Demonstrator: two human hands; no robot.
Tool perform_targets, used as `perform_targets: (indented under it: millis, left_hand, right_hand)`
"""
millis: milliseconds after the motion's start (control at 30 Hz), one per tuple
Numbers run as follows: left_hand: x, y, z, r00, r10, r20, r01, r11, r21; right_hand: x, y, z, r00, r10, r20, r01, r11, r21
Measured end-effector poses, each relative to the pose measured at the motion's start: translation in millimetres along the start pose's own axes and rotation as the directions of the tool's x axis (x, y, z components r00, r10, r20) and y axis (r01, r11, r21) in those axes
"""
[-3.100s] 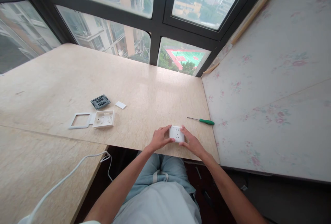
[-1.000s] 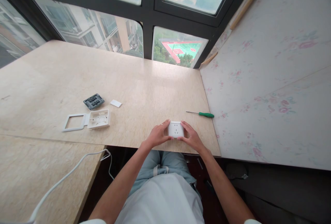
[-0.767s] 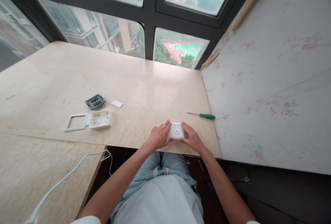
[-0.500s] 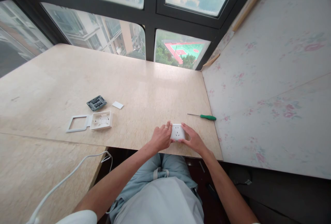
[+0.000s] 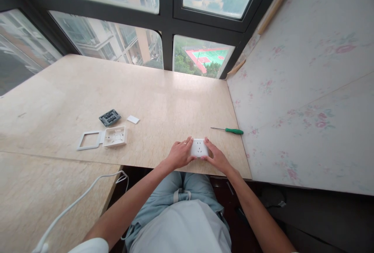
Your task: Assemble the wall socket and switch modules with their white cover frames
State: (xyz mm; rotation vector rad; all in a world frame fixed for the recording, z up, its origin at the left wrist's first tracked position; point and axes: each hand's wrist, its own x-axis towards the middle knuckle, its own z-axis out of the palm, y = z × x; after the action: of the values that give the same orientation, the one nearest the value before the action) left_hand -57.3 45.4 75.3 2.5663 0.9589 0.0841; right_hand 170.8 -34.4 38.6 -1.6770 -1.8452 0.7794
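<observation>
Head view: your left hand (image 5: 179, 154) and right hand (image 5: 215, 157) stay clamped on the white square plastic wall socket (image 5: 199, 147), unmoved at the beige marble counter (image 5: 163, 101) edge. A green-handled screwdriver (image 5: 229, 130) lies right; a white open back box (image 5: 115, 136) sits well left

Smooth white plastic socket (image 5: 199, 147), shiny stone-look table (image 5: 163, 101), green plastic screwdriver (image 5: 230, 130) handle with thin metal tip.

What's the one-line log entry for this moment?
left hand: grips white socket | right hand: grips socket | green screwdriver: lying to the right
</observation>
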Motion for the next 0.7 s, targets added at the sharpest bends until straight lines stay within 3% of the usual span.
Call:
perform_targets:
  millis: [167,367,700]
  left_hand:
    - [-1,-6,11.0,0.996,0.013,-0.092,-0.026,0.99,-0.141]
    - [4,-1,28.2,0.984,-0.042,-0.172,-0.012,0.954,-0.298]
    - [46,50,48.4,0.985,0.042,-0.167,-0.101,0.925,-0.366]
  right_hand:
    - [-5,9,10,1.0,-0.005,0.02,0.004,0.999,0.049]
    - [-16,15,14,0.998,-0.031,-0.059,0.036,0.996,0.087]
    - [-57,34,-22,0.971,0.133,-0.199,-0.131,0.991,0.027]
